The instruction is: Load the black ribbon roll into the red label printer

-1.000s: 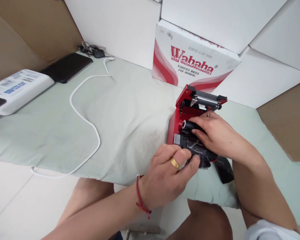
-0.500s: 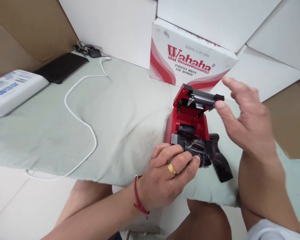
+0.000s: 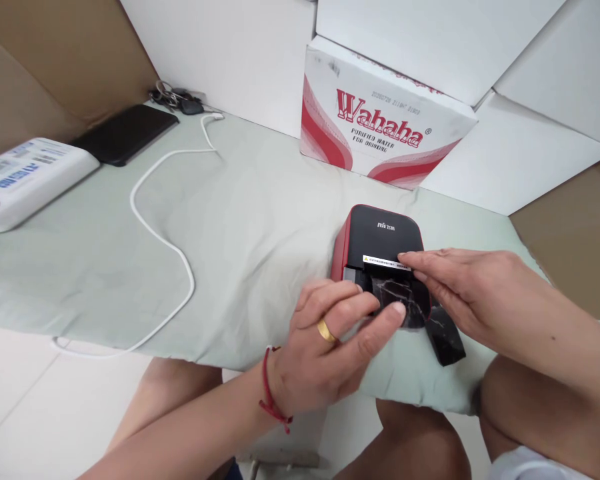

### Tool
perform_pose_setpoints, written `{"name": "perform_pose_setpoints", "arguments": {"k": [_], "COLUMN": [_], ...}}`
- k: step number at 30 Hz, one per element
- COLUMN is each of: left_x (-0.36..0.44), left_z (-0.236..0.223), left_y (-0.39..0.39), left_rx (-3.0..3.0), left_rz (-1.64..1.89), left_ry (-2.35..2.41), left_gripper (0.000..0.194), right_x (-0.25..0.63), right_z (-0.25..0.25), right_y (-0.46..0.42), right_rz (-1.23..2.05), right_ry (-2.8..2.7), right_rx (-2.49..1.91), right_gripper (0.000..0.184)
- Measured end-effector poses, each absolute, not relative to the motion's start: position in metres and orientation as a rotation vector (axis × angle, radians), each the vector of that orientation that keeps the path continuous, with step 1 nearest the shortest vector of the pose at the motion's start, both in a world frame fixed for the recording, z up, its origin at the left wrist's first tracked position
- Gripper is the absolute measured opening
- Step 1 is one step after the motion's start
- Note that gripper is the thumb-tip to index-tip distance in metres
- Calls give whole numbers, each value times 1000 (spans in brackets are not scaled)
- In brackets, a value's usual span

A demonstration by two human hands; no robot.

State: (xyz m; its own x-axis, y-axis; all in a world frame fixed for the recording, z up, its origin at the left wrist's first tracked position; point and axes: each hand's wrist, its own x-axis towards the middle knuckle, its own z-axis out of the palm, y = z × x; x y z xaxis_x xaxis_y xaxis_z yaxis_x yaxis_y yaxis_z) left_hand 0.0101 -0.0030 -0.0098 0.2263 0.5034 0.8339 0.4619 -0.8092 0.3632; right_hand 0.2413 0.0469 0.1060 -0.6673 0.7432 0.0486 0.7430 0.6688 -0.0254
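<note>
A red-and-black label printer (image 3: 380,237) stands on the green cloth with its lid down. Shiny creased black film (image 3: 394,290) comes out from under the lid's front edge and lies over the front. My left hand (image 3: 335,340), wearing a gold ring, is at the printer's front left corner; its index fingertip presses on the film and its thumb is hidden underneath. Flat and with fingers straight, my right hand (image 3: 475,283) touches the lid's front right edge, near a white warning label (image 3: 387,262). A black strip (image 3: 446,337) lies beside the printer, partly under my right hand.
Behind the printer stands a white-and-red Wahaha water carton (image 3: 380,120). At the left are a white device (image 3: 45,177), a black phone (image 3: 130,133), keys (image 3: 180,100) and a white cable (image 3: 167,243). The cloth-covered surface (image 3: 250,220) ends at my knees.
The printer's lid has swung down from raised to closed. My right hand has come down with it from the upper right. My left hand stays at the front with the film.
</note>
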Motion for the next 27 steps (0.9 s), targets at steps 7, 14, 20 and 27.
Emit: {"name": "perform_pose_setpoints", "arguments": {"k": [7, 14, 20, 27], "left_x": [-3, -5, -6, -7], "left_z": [-12, -12, -12, -22], "left_y": [21, 28, 34, 46], "left_rx": [2292, 2166, 1680, 1469], "left_rz": [1486, 1373, 1408, 1408], "left_ry": [1138, 1251, 965, 887], "left_gripper": [84, 76, 44, 76], "right_x": [242, 231, 238, 249], "right_z": [106, 104, 106, 119], "right_y": [51, 45, 46, 23], "right_rz": [-13, -53, 49, 139], "right_ry": [-2855, -2938, -2863, -3037], "right_rx": [-1186, -1312, -1377, -975], "right_gripper": [44, 44, 42, 60]}}
